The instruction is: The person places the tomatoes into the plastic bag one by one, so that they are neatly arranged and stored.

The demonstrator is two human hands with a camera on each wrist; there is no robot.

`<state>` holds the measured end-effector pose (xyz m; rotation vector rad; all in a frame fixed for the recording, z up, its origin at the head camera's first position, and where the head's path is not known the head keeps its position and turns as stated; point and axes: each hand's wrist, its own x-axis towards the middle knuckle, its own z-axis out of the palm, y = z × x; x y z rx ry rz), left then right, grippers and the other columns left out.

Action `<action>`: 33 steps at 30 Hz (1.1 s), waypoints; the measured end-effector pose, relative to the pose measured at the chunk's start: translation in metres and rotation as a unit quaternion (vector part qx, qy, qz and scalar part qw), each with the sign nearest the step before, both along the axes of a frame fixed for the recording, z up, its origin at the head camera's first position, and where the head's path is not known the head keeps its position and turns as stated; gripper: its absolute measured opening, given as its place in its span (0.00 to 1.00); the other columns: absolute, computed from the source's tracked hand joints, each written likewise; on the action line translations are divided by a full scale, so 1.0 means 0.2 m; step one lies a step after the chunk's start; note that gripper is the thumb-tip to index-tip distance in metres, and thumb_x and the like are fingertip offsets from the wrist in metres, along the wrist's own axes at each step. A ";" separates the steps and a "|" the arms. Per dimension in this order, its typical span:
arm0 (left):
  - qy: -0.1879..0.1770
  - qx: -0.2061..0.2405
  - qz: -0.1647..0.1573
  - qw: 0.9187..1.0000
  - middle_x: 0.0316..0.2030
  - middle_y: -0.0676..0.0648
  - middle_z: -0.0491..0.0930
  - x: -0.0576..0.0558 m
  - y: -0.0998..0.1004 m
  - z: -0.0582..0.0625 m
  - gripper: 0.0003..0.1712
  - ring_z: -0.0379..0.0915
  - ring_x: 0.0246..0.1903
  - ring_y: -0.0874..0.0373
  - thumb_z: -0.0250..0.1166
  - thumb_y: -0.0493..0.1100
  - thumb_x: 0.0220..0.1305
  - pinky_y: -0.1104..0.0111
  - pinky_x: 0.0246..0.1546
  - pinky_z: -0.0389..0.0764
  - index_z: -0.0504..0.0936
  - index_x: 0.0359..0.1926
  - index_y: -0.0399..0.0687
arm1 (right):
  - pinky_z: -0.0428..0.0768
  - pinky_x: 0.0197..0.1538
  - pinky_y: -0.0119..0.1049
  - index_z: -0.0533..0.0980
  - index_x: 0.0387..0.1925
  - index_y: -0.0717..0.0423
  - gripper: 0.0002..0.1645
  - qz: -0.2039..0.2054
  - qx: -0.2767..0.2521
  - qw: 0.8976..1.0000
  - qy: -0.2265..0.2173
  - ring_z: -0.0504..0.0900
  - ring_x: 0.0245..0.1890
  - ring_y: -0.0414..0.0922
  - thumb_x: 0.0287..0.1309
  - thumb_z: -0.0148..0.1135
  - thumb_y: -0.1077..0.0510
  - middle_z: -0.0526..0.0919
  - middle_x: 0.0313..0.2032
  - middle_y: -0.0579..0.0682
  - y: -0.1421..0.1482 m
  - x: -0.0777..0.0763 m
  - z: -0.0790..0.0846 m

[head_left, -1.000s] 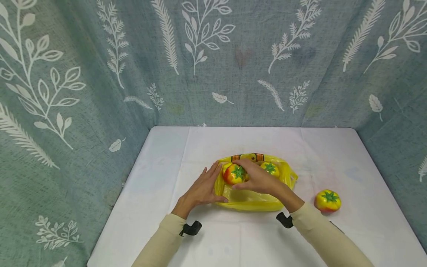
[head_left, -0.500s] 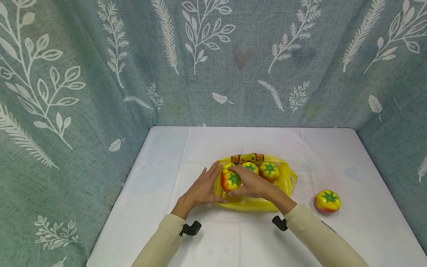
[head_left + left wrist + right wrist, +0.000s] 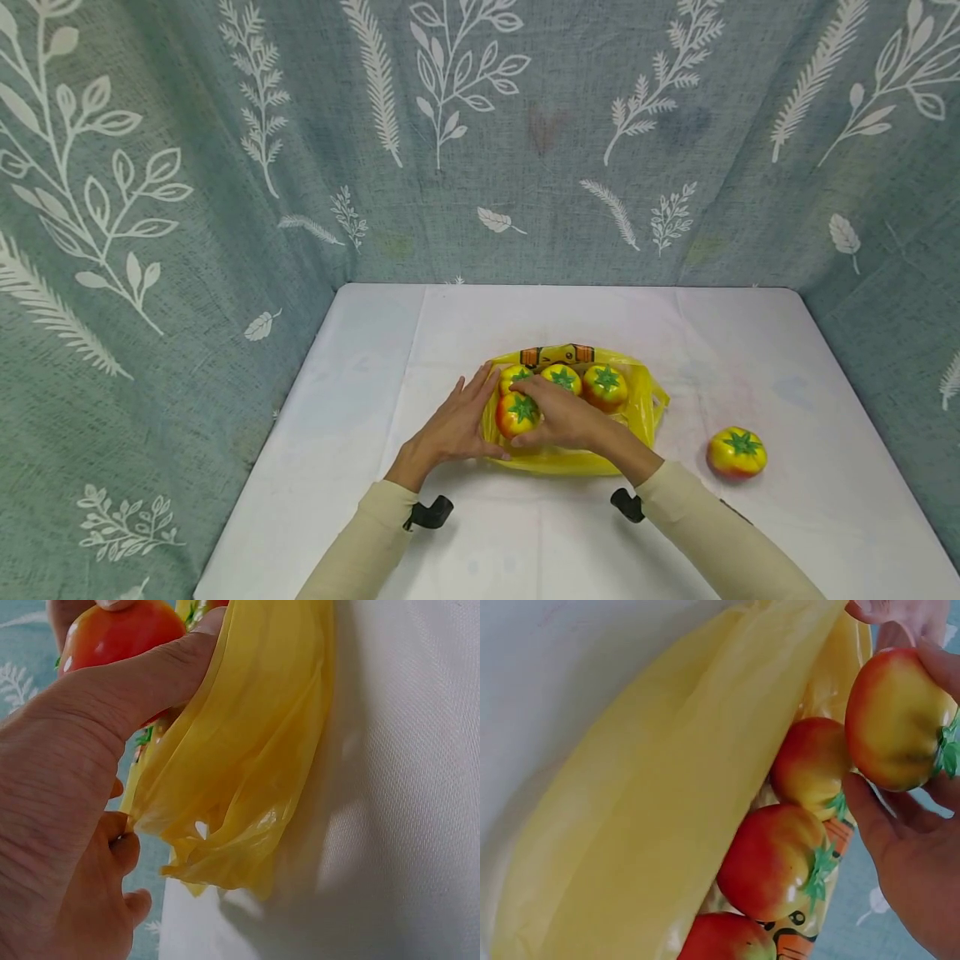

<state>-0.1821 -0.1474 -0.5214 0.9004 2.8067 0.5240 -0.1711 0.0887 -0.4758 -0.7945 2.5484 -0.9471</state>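
Note:
My right hand (image 3: 566, 417) grips a red-and-yellow toy tomato (image 3: 517, 414) with green leaves, over the left part of a yellow plastic bag (image 3: 558, 463). In the right wrist view, fingers and thumb lie round this tomato (image 3: 896, 720), above the others in the bag. My left hand (image 3: 450, 423) holds the bag's left end, its thumb over the edge in the left wrist view, close to the red tomato (image 3: 124, 637). Three more tomatoes lie in a row along the bag's back: left (image 3: 514, 376), middle (image 3: 562, 377) and right (image 3: 605, 386).
Another toy tomato (image 3: 737, 452) stands on the white tablecloth (image 3: 817, 500) to the right of the bag, near my right sleeve (image 3: 720, 521). A leaf-patterned curtain (image 3: 525, 208) hangs behind the table and along both sides.
My right hand has moved slightly left and nearer with its tomato, uncovering the row at the back of the bag. The left hand has stayed in place.

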 end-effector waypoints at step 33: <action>0.001 -0.001 -0.007 1.000 0.80 0.39 0.38 0.00 0.00 0.00 0.79 0.37 0.79 0.49 0.75 0.75 0.42 0.49 0.76 0.44 0.41 0.81 0.42 | 0.82 0.57 0.47 0.67 0.70 0.54 0.48 0.000 0.047 0.995 0.090 0.78 0.52 0.50 0.54 0.76 0.41 0.69 0.61 0.57 -0.05 0.08 -0.20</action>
